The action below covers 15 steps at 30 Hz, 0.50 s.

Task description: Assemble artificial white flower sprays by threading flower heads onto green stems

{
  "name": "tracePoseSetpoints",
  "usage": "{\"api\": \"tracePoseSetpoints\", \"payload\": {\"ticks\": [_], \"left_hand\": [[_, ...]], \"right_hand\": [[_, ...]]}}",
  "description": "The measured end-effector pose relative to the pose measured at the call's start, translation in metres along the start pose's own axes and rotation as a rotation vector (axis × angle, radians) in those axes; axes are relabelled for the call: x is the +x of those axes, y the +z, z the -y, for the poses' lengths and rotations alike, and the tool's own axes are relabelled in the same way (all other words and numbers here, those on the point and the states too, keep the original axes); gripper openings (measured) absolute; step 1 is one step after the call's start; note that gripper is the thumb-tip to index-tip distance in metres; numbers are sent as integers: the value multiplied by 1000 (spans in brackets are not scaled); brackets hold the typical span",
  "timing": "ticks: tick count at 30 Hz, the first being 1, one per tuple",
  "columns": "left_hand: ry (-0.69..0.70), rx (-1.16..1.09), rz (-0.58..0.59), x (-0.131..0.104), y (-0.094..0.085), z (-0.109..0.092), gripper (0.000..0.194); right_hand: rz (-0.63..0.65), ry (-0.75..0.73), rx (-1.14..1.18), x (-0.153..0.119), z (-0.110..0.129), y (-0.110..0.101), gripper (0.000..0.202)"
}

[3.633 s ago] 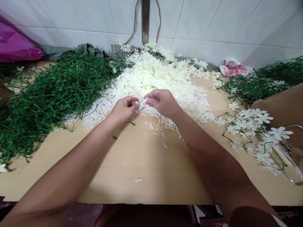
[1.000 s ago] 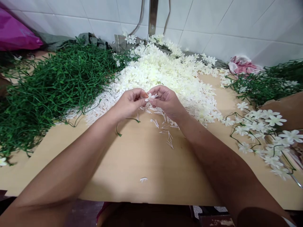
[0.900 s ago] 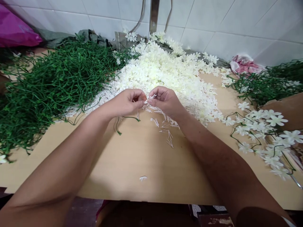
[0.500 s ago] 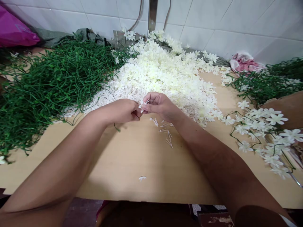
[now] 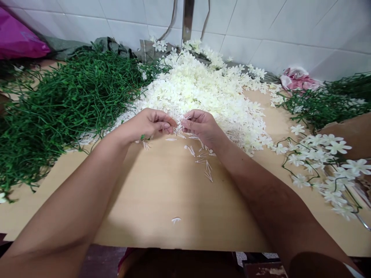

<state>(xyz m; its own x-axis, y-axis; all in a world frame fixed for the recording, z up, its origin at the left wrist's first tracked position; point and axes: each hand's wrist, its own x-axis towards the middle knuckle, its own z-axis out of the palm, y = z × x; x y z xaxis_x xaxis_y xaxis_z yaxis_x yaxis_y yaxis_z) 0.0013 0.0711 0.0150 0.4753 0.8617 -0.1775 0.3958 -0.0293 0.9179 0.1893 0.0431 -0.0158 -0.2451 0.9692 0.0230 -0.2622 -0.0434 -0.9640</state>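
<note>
My left hand (image 5: 156, 123) is closed, thumb against forefinger, at the front edge of the white pile. A bit of green plastic stem (image 5: 142, 137) shows below its curled fingers; the rest is hidden in the hand. Close beside it, my right hand (image 5: 203, 125) pinches a small white flower piece (image 5: 179, 124) with thin stamens poking out past the fingertips. The fingertips of both hands nearly meet at this piece. Loose white stamens (image 5: 207, 166) lie on the board just below my right hand.
Behind the hands rises a heap of cream-white artificial flowers (image 5: 199, 85). Green plastic stems (image 5: 87, 92) are piled at left. Finished-looking flower sprays (image 5: 333, 166) lie at right near a cardboard piece (image 5: 350, 135). A tiled wall (image 5: 255, 23) closes the back.
My left hand has turned and lifted slightly, so its thumb now shows and the green stem bit sits higher. My right hand has shifted slightly right with the white piece.
</note>
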Motion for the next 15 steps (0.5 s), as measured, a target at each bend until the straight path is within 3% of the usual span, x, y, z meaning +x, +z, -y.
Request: {"api": "tracePoseSetpoints", "payload": {"ticks": [3, 7, 15], "left_hand": [[-20, -63, 1, 0, -2, 2, 20], [-31, -34, -24, -1, 2, -2, 8], [-19, -115, -74, 0, 7, -3, 8]], "right_hand": [[-27, -24, -40, 0, -1, 3, 37], [-47, -40, -73, 1, -3, 5, 41], [-58, -37, -82, 2, -7, 3, 44]]}}
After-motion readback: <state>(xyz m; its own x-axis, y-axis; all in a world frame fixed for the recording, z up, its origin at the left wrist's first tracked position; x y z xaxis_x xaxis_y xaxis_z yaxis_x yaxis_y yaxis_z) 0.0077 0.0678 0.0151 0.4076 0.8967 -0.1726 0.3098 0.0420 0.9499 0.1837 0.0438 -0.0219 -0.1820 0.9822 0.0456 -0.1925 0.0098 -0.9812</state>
